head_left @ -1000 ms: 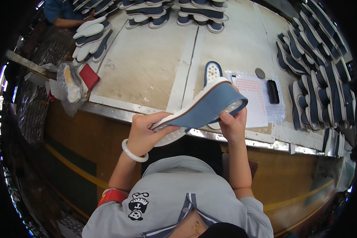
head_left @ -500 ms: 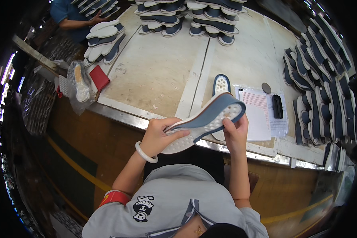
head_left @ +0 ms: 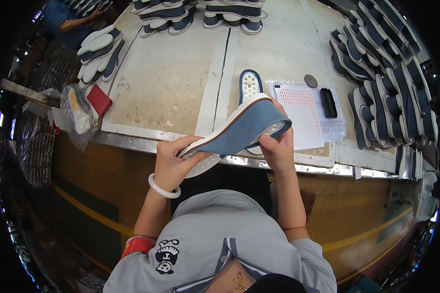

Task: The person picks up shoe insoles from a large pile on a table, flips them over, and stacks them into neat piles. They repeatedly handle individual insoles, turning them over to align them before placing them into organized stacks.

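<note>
Both of my hands hold a wedge shoe sole (head_left: 244, 124) above the table's near edge, its blue side wall with a thin brown line facing up. My left hand (head_left: 170, 163), below a white bangle, pinches the narrow toe end. My right hand (head_left: 279, 149) grips the thick heel end, thumb near the studded white underside. A white dimpled piece (head_left: 205, 165) shows under the toe end; whether it belongs to the same sole I cannot tell. Behind the held sole, another sole (head_left: 250, 84) lies on the table with its holed white face up, partly hidden.
Stacked soles stand at the far side (head_left: 166, 14), far left (head_left: 100, 53) and right (head_left: 391, 105). Printed sheets (head_left: 300, 117), a black case (head_left: 328, 103) and a grey disc (head_left: 310, 80) lie right of centre. A red pouch (head_left: 99, 100) and bagged sole (head_left: 76, 110) sit left. A co-worker (head_left: 66, 24) stands far left.
The held sole has rolled so that its blue side wall faces up and more of its underside is hidden. My hands keep their grip. The whole view has shifted slightly.
</note>
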Demonstrator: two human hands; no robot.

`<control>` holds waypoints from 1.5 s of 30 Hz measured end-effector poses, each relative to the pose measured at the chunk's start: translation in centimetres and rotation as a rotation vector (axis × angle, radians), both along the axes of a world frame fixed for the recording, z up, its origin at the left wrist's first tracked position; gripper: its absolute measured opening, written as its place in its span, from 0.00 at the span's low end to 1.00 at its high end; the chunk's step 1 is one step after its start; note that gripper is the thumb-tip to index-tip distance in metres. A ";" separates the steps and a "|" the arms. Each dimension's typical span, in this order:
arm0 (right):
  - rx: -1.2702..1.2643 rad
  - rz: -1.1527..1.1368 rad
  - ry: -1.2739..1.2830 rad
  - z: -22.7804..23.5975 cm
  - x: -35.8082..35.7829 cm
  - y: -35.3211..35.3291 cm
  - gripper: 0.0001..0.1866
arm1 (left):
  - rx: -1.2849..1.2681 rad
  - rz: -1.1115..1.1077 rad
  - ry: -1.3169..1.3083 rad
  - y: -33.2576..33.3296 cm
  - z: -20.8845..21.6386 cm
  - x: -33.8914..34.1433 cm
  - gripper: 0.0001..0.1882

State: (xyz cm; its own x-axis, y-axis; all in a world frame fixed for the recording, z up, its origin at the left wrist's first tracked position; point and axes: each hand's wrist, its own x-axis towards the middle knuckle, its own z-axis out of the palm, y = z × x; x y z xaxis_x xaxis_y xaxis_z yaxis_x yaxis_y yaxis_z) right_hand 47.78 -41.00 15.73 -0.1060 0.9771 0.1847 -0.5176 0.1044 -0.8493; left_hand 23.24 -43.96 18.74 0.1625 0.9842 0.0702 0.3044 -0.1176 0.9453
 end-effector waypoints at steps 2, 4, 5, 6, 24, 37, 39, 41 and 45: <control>0.040 -0.023 -0.037 0.3 0.0 0.0 0.43 | -0.006 -0.014 -0.037 0.0 0.1 0.1 0.13; 0.038 -0.046 -0.071 0.6 -0.1 -0.1 0.41 | -0.060 -0.014 -0.085 0.1 -0.1 0.3 0.13; 0.016 -0.059 -0.088 0.8 -0.2 -0.1 0.40 | -0.082 -0.017 -0.108 0.1 -0.3 0.3 0.13; -0.006 -0.070 -0.104 0.9 -0.2 -0.1 0.39 | -0.105 -0.014 -0.138 0.2 -0.5 0.4 0.13; 0.193 -0.525 -1.278 -5.9 -1.9 -0.1 0.54 | 0.297 0.605 0.614 7.7 -10.1 -3.0 0.27; 0.519 -0.250 -0.903 2.5 -4.6 -3.0 0.47 | -0.181 0.126 -0.799 3.9 -3.6 3.9 0.21; 0.402 -0.241 -0.794 3.4 -3.9 -3.1 0.35 | -0.216 0.143 -0.807 3.7 -3.1 3.6 0.20; 0.245 -0.229 -0.663 3.8 -3.6 -2.7 0.30 | -0.204 0.127 -0.827 3.2 -2.8 3.8 0.19; 0.048 -0.127 -0.412 4.2 -3.3 -1.9 0.27 | -0.184 0.063 -0.745 2.1 -2.8 4.2 0.19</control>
State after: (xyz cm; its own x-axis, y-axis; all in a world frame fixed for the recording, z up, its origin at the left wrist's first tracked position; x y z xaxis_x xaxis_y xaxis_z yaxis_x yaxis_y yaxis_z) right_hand 44.50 -42.93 19.93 -0.0597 0.9784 0.1979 -0.1164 0.1900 -0.9749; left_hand 27.43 -41.85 15.93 0.0799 0.9965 -0.0262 -0.4196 0.0574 0.9059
